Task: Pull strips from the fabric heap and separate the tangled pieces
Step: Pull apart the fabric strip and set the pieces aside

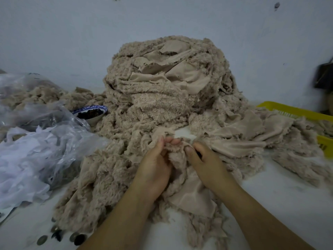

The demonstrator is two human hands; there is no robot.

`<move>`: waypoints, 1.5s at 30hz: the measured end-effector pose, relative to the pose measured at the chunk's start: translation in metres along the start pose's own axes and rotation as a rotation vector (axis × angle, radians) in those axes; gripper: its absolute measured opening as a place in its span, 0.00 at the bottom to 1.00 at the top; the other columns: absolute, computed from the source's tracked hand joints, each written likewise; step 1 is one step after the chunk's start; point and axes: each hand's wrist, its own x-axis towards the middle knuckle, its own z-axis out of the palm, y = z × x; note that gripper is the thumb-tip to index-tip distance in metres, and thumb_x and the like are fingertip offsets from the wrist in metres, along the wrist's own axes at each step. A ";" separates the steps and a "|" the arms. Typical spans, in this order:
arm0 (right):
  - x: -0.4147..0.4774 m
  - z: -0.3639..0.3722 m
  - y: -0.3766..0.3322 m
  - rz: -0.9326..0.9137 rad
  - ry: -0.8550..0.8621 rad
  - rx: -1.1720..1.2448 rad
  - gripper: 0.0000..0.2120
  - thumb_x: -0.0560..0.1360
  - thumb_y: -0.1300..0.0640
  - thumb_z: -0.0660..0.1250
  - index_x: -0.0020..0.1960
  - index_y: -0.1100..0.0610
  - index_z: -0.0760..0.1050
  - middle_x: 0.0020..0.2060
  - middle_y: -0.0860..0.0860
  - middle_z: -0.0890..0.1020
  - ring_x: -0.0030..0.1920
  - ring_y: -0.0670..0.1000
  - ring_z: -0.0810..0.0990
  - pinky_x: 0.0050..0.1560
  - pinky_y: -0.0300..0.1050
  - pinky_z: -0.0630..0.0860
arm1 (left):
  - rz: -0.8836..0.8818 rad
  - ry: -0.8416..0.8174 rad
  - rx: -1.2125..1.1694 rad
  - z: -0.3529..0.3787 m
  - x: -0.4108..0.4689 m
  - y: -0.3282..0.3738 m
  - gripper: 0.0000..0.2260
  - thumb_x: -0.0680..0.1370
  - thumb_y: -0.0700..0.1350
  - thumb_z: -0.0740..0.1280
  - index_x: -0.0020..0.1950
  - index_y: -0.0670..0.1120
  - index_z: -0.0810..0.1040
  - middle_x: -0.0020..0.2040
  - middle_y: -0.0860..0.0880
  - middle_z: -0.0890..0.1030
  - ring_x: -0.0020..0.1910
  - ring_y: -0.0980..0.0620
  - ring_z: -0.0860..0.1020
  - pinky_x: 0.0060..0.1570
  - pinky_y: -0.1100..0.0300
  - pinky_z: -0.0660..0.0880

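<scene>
Your left hand (155,168) and right hand (205,163) meet at lower centre of the frame, both gripping one bunched beige fleece strip (175,156). Left fingers curl round it, right thumb and fingers pinch it, and the hands nearly touch. The strip's long axis runs top to bottom: from the foot of the tall heap of beige fleecy fabric strips (162,83) at centre frame, through your fingers, down over the white table (288,195). The tangle sits between your thumbs, equally near both hands, so the pull is likely sideways, across that axis. Yellow plastic basket (295,110) at right edge, well apart.
</scene>
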 end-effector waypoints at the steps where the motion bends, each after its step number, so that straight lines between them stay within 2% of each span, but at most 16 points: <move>1: 0.000 0.000 0.000 0.011 0.017 0.029 0.19 0.83 0.51 0.60 0.34 0.50 0.62 0.27 0.43 0.69 0.28 0.41 0.67 0.31 0.35 0.63 | 0.016 0.012 -0.006 -0.001 0.000 0.001 0.15 0.78 0.52 0.63 0.40 0.50 0.86 0.45 0.49 0.85 0.54 0.52 0.82 0.60 0.54 0.74; 6: 0.000 0.001 -0.001 0.090 0.078 0.171 0.22 0.83 0.48 0.58 0.31 0.42 0.69 0.24 0.39 0.71 0.26 0.39 0.68 0.29 0.30 0.65 | 0.031 0.001 -0.022 0.001 0.001 0.001 0.19 0.81 0.52 0.61 0.36 0.50 0.86 0.37 0.53 0.83 0.48 0.55 0.84 0.52 0.58 0.78; 10: 0.000 0.004 -0.002 0.151 0.116 0.230 0.16 0.82 0.44 0.58 0.38 0.40 0.76 0.31 0.35 0.77 0.32 0.35 0.74 0.32 0.25 0.68 | 0.053 0.017 0.011 0.001 0.001 -0.001 0.17 0.80 0.53 0.62 0.37 0.51 0.86 0.39 0.53 0.83 0.51 0.54 0.83 0.60 0.54 0.74; 14: 0.009 -0.013 0.009 0.320 0.334 0.371 0.14 0.83 0.45 0.57 0.42 0.40 0.77 0.34 0.47 0.81 0.39 0.48 0.78 0.41 0.45 0.75 | 0.140 0.156 -0.149 -0.013 0.007 0.014 0.11 0.78 0.52 0.63 0.43 0.49 0.83 0.31 0.53 0.80 0.44 0.55 0.83 0.50 0.59 0.73; 16: 0.013 -0.027 0.016 0.359 0.447 0.410 0.17 0.83 0.46 0.57 0.39 0.45 0.77 0.33 0.46 0.79 0.39 0.51 0.76 0.41 0.48 0.72 | 0.154 0.216 -0.184 -0.020 0.009 0.021 0.14 0.78 0.56 0.62 0.52 0.49 0.81 0.37 0.52 0.84 0.49 0.55 0.83 0.49 0.61 0.73; 18: 0.013 -0.027 0.018 0.340 0.432 0.343 0.16 0.83 0.46 0.57 0.39 0.50 0.73 0.32 0.46 0.76 0.36 0.49 0.73 0.38 0.46 0.69 | 0.081 0.153 -0.054 -0.015 0.006 0.018 0.28 0.73 0.67 0.58 0.62 0.49 0.79 0.54 0.50 0.86 0.57 0.54 0.82 0.52 0.60 0.75; 20: 0.010 -0.016 0.013 0.272 0.379 0.278 0.15 0.82 0.47 0.60 0.38 0.51 0.68 0.26 0.41 0.72 0.28 0.41 0.69 0.31 0.42 0.67 | 0.044 0.098 0.152 0.003 -0.001 0.007 0.35 0.70 0.73 0.55 0.63 0.50 0.78 0.59 0.53 0.84 0.59 0.55 0.81 0.53 0.61 0.76; 23: 0.008 -0.006 0.003 0.178 0.337 0.335 0.11 0.80 0.52 0.66 0.42 0.51 0.67 0.26 0.40 0.71 0.25 0.38 0.67 0.27 0.31 0.66 | 0.269 0.087 0.646 0.015 -0.010 -0.008 0.21 0.73 0.69 0.63 0.52 0.56 0.83 0.51 0.57 0.85 0.51 0.59 0.82 0.47 0.68 0.77; 25: 0.006 -0.007 -0.001 0.177 0.311 0.368 0.11 0.78 0.51 0.68 0.43 0.52 0.68 0.29 0.40 0.71 0.27 0.38 0.68 0.30 0.32 0.68 | 0.404 0.041 0.843 0.014 -0.011 -0.016 0.14 0.73 0.63 0.67 0.48 0.56 0.82 0.49 0.55 0.83 0.49 0.58 0.81 0.47 0.67 0.76; 27: 0.003 -0.007 -0.004 0.206 0.248 0.432 0.12 0.78 0.48 0.69 0.43 0.53 0.69 0.31 0.43 0.75 0.32 0.42 0.74 0.35 0.39 0.73 | 0.376 -0.007 0.885 0.014 -0.014 -0.018 0.13 0.72 0.64 0.68 0.49 0.58 0.81 0.49 0.55 0.82 0.47 0.58 0.80 0.45 0.66 0.75; 31: -0.002 -0.004 -0.010 0.236 0.103 0.553 0.16 0.79 0.43 0.65 0.44 0.55 0.79 0.40 0.51 0.86 0.41 0.48 0.86 0.40 0.40 0.81 | 0.266 0.021 0.755 0.012 -0.011 -0.016 0.09 0.74 0.59 0.71 0.49 0.56 0.82 0.47 0.54 0.86 0.47 0.56 0.84 0.44 0.63 0.79; 35: -0.003 -0.004 -0.013 0.209 0.102 0.533 0.18 0.80 0.45 0.62 0.36 0.51 0.78 0.31 0.46 0.82 0.33 0.43 0.80 0.35 0.34 0.76 | 0.170 0.116 0.530 0.012 -0.010 -0.011 0.06 0.78 0.51 0.70 0.44 0.51 0.84 0.43 0.47 0.86 0.43 0.50 0.84 0.44 0.58 0.81; 39: 0.000 -0.006 -0.007 0.226 0.181 0.538 0.14 0.81 0.46 0.62 0.41 0.52 0.76 0.30 0.45 0.78 0.33 0.44 0.76 0.36 0.37 0.75 | 0.031 0.107 0.185 0.014 -0.010 -0.002 0.17 0.78 0.50 0.68 0.59 0.39 0.82 0.55 0.37 0.84 0.54 0.42 0.83 0.58 0.49 0.79; 41: 0.000 -0.007 -0.007 0.200 0.159 0.555 0.12 0.79 0.43 0.63 0.48 0.51 0.76 0.31 0.44 0.79 0.34 0.43 0.78 0.36 0.35 0.75 | -0.005 0.068 0.156 0.014 -0.009 0.001 0.20 0.76 0.52 0.68 0.60 0.39 0.82 0.52 0.40 0.85 0.50 0.46 0.83 0.52 0.52 0.79; 43: -0.002 -0.006 -0.009 0.195 0.075 0.575 0.19 0.71 0.36 0.64 0.55 0.47 0.77 0.39 0.39 0.83 0.37 0.39 0.81 0.37 0.31 0.75 | -0.044 0.034 0.151 0.015 -0.010 0.001 0.19 0.76 0.52 0.67 0.59 0.40 0.82 0.44 0.46 0.85 0.40 0.52 0.82 0.42 0.59 0.78; 45: -0.003 -0.004 -0.009 0.216 0.001 0.610 0.24 0.67 0.34 0.64 0.58 0.46 0.78 0.46 0.37 0.84 0.45 0.37 0.82 0.40 0.29 0.76 | -0.068 0.038 0.157 0.016 -0.010 -0.001 0.17 0.79 0.50 0.65 0.60 0.39 0.80 0.41 0.46 0.83 0.38 0.53 0.80 0.41 0.58 0.75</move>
